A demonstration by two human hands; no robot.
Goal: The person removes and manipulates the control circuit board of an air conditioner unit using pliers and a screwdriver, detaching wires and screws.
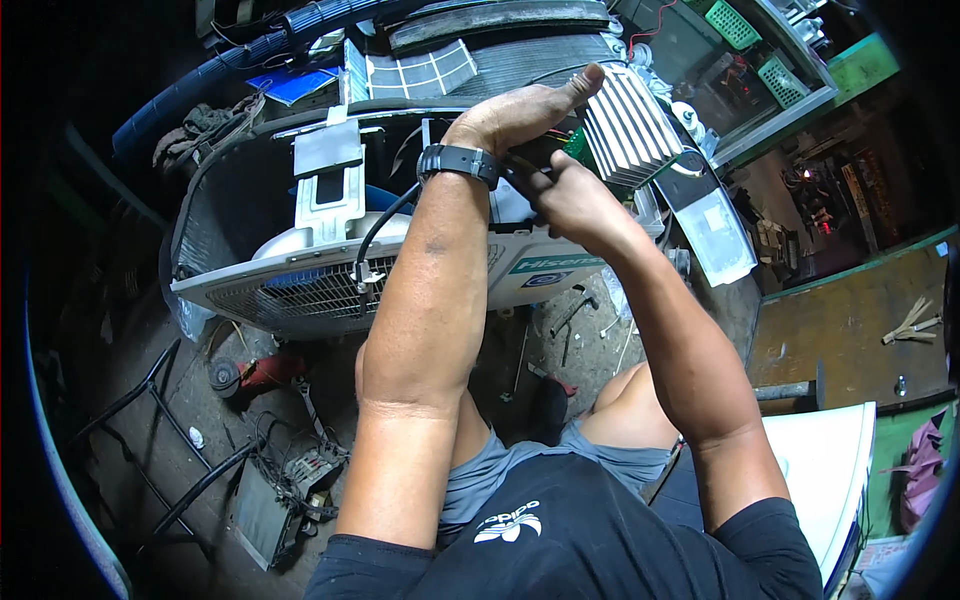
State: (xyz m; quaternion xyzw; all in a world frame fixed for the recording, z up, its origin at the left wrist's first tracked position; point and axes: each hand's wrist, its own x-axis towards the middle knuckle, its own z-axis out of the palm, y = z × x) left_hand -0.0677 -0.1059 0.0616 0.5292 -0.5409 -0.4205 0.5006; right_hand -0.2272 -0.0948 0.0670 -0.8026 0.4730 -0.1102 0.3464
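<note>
An outdoor air-conditioner unit (505, 285) lies opened in front of the seated person, its grille (315, 292) turned toward the knees and its dark hollow facing up; a metal bracket (328, 165) spans that hollow, with part of a white fan (285, 243) below. At the unit's right end a finned heat sink (630, 130) stands tilted; the left hand (525, 115), a watch (458, 166) on its wrist, reaches across with one digit stretched to the heat sink's upper left corner; its other fingers are hidden, so I cannot tell how far they are closed or whether they hold anything. The right hand (592, 208) is curled around a dark handle (522, 172), just below the left.

The stained concrete floor (600, 342) is littered with tools; a red grinder (265, 372) lies left of the legs, near a black tubular frame (165, 402) and a grey metal box (262, 515); behind the unit, a gridded filter (425, 70) lies beside a blue sheet (292, 85); at upper right, green baskets (733, 24) show beyond a framed pane; farther right, pale sticks (912, 322) rest on a brown board (850, 325); the room darkens toward the edges.
</note>
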